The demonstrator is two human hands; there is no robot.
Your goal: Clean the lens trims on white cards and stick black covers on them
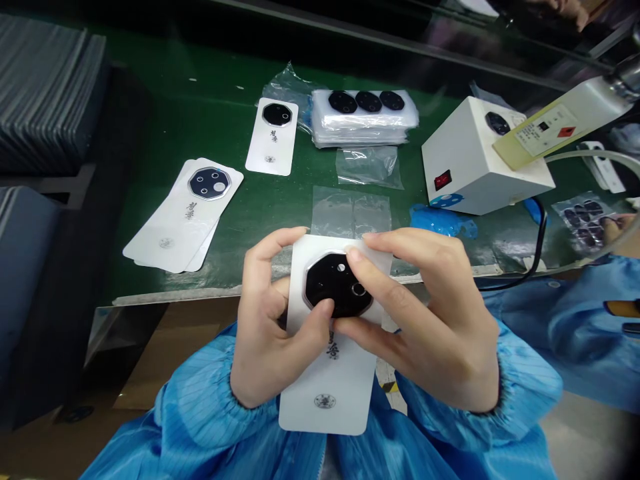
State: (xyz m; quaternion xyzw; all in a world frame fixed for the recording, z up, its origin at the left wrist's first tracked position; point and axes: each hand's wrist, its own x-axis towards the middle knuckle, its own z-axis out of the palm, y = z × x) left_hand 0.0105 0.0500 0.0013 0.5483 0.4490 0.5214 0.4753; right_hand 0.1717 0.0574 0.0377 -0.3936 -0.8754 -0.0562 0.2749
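A white phone back cover (325, 380) with an octagonal camera frame is held upright over the bench's front edge. Inside the frame lies a black octagonal lens plate (340, 283). My left hand (280, 333) grips the cover from its left side, thumb pressed on the plate's lower edge and fingers partly hidden behind. My right hand (425, 313) holds the cover's right side, its fingertips touching the frame and the plate's upper right. Behind the cover, a clear film sheet (333, 207) lies on the bench. Further left rests a small pile of white back covers (175, 227).
Another white cover (283, 150) stands beside a stack of clear bags (365, 130) topped with black lens plates (369, 101). A white box (450, 160) with a red switch holds a yellowish bottle (550, 127). Grey trays (45, 93) line the left. A co-worker's blue sleeve (590, 300) shows at right.
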